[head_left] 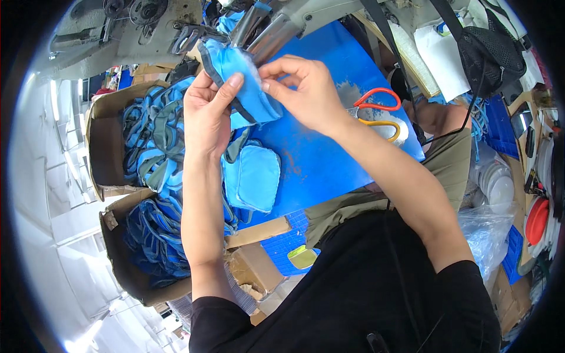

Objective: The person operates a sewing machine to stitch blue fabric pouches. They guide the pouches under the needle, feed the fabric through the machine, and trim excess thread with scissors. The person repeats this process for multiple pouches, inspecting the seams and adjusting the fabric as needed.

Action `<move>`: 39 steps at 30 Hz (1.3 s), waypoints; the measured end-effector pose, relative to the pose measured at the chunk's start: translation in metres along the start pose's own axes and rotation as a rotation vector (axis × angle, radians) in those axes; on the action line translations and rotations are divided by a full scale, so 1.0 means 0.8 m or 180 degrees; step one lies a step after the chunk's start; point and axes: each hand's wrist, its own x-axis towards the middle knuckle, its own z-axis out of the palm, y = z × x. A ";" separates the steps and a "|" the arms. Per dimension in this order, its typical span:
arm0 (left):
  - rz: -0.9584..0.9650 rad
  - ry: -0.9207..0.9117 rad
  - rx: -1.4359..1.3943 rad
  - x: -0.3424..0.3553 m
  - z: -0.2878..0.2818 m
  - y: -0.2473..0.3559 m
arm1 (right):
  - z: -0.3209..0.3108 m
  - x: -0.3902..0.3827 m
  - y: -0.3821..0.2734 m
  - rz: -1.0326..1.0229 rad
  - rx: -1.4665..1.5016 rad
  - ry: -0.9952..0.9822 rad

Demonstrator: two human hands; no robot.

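My left hand [204, 115] grips a light-blue fabric piece [250, 79] with dark edging, the thumb on top and the fingers behind it. At the right edge of the cloth my right hand [307, 91] is closed in a pinch, thumb against forefinger. Both hands hold the piece up over a blue tabletop [321, 159], close to the metal parts of a machine [271, 32]. Below my left hand lie sewn light-blue fabric pieces [252, 176] with rounded corners. Scissors [376, 107] with one red and one yellow handle loop rest on the table beyond my right forearm.
Two cardboard boxes [105, 147] at the left hold heaps of blue and grey fabric pieces [154, 132]. Another person's leg or arm shows at the right, beside a hanging black mesh pouch [491, 59]. A clear plastic bag [485, 232] and shelving stand farther right.
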 end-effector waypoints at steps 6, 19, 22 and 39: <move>0.0563 0.0333 0.0466 -0.003 0.009 -0.015 | -0.018 0.016 0.002 -0.0494 -0.0525 -0.0378; 0.0750 0.0584 0.0352 0.001 0.035 -0.020 | 0.010 0.000 0.001 -0.0387 -0.0887 0.0252; 0.0808 0.0660 0.0294 0.001 0.036 -0.019 | 0.008 0.003 0.000 -0.0368 -0.1033 0.0157; 0.0440 0.0738 0.0221 0.017 0.036 0.001 | 0.006 0.010 -0.047 0.0769 0.0094 -0.0227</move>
